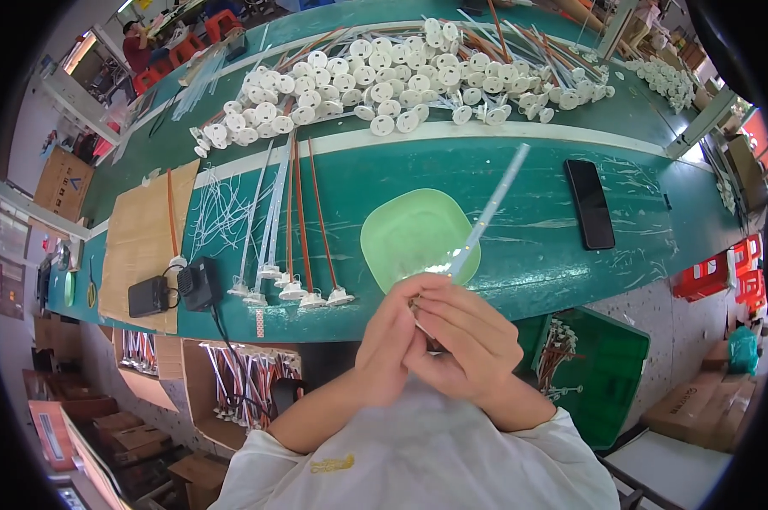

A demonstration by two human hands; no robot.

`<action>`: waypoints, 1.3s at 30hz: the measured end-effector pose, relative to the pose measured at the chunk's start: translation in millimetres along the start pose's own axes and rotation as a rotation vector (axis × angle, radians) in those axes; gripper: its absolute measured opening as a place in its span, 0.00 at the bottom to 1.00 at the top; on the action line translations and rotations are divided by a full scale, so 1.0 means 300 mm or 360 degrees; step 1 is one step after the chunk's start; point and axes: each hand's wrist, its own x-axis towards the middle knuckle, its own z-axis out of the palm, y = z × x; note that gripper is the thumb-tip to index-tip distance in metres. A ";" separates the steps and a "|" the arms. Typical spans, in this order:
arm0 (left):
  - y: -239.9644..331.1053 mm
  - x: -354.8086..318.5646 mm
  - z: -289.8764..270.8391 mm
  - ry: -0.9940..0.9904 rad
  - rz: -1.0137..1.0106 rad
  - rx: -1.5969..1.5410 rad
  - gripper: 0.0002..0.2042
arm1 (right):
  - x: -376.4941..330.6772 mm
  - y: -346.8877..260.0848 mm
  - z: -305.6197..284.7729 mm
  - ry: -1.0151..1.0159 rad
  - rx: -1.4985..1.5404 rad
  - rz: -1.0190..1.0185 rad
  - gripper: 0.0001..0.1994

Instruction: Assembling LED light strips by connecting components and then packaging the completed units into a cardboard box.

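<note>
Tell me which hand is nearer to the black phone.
Right. The right hand is to the left of the black phone and closer to the person's body; the left hand is farther left, up against the right one.

The left hand [384, 347] and right hand [471, 342] meet before the torso [409, 459], fingers [456, 310] bent and pressed close; left forearm [323, 418] and right forearm [520, 403] slant inward.

Bright indoor light, glare on the green tabletop [529, 229], bent black-rimmed edges.
</note>
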 end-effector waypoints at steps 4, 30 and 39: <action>0.037 -0.012 -0.008 -0.0211 0.0047 0.0104 0.41 | 0.008 -0.013 -0.010 -0.0029 -0.0076 0.0043 0.12; -0.007 -0.028 -0.205 0.0431 0.0585 0.1137 0.16 | 0.207 0.340 0.001 -0.1322 -0.0600 0.0125 0.07; 0.001 -0.013 -0.213 0.0388 0.0779 0.0995 0.11 | 0.195 0.344 0.038 -0.1909 -0.1003 0.0142 0.08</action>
